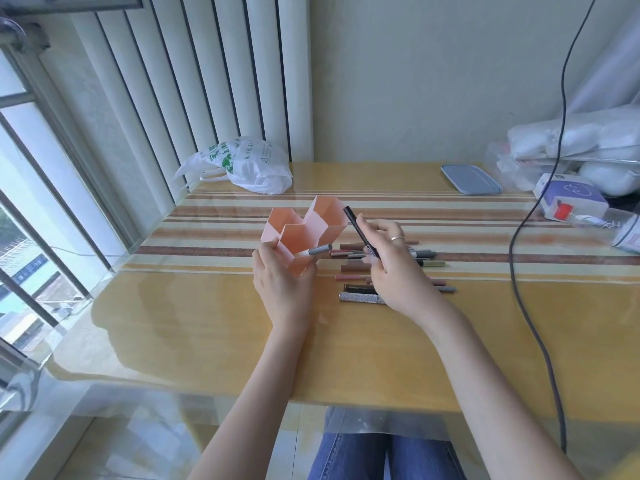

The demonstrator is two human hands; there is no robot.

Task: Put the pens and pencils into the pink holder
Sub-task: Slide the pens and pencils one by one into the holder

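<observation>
The pink holder [304,226], made of several hexagonal compartments, stands on the table left of centre. My left hand [282,275] grips its near corner and also holds a grey-capped pen [317,251] that lies across the front compartment's rim. My right hand [388,261] holds a black pen [358,228] tilted up and to the left, its tip beside the holder's right compartment. Under and around my right hand lie several pens and pencils [356,267] in brown, grey and black, with a glittery silver pen [362,298] nearest me.
A white plastic bag [249,164] sits at the table's back left. A blue-grey lid [471,179] lies at the back right, near a purple box [569,197] and white bags [571,136]. A dark cable [519,271] hangs down on the right. The window [31,202] is at the left.
</observation>
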